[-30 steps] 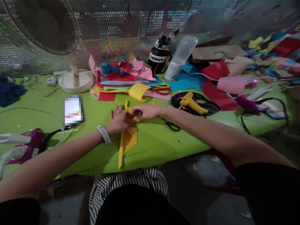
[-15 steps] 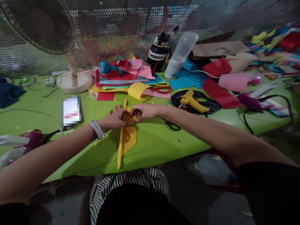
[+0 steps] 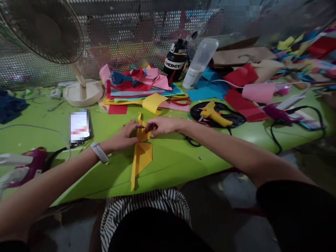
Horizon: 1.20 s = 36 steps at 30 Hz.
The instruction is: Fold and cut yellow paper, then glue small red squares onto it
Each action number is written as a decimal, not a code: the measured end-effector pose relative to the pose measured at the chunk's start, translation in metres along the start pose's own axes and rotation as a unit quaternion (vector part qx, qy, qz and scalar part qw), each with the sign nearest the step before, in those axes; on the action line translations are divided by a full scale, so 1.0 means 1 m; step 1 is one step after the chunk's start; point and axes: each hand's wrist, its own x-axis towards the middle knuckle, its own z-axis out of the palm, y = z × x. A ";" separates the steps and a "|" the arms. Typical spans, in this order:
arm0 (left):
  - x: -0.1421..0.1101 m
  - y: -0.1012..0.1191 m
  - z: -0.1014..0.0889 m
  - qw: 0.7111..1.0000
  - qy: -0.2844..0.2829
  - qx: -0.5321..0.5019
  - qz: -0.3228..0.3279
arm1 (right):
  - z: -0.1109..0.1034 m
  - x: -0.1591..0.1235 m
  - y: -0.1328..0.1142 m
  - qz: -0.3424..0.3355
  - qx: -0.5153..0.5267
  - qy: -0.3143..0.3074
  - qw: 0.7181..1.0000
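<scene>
Here, folded yellow paper (image 3: 144, 155) lies on the green table (image 3: 183, 162) in front of you, lengthwise toward the near edge. Your left hand (image 3: 121, 139) is at its left edge, thumb and forefinger spread apart. Your right hand (image 3: 163, 126) curls at the upper right side, fingertips bunched; can't tell if they pinch the paper. Yellow glue gun (image 3: 215, 114) off to the right.

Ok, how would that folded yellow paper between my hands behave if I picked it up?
The folded yellow paper looks thin, so likely light and somewhat floppy. Its long folded edge probably adds some stiffness lengthwise.
</scene>
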 end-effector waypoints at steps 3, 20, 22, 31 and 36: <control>-0.015 0.000 0.001 0.999 -0.016 0.017 0.030 | 0.004 0.001 0.001 -0.014 0.015 0.010 1.000; -0.039 0.013 0.038 0.962 0.163 0.219 -0.001 | 0.023 0.008 -0.017 -0.086 -0.083 0.173 0.978; -0.038 0.015 0.036 0.961 0.163 0.221 -0.019 | 0.031 -0.004 -0.015 -0.043 -0.070 0.173 0.982; -0.045 0.015 0.029 0.955 0.155 0.250 0.031 | 0.051 -0.023 -0.017 -0.061 -0.123 0.136 0.981; -0.053 0.021 0.017 0.946 0.109 0.278 0.130 | 0.049 -0.020 -0.017 -0.031 -0.037 0.139 0.989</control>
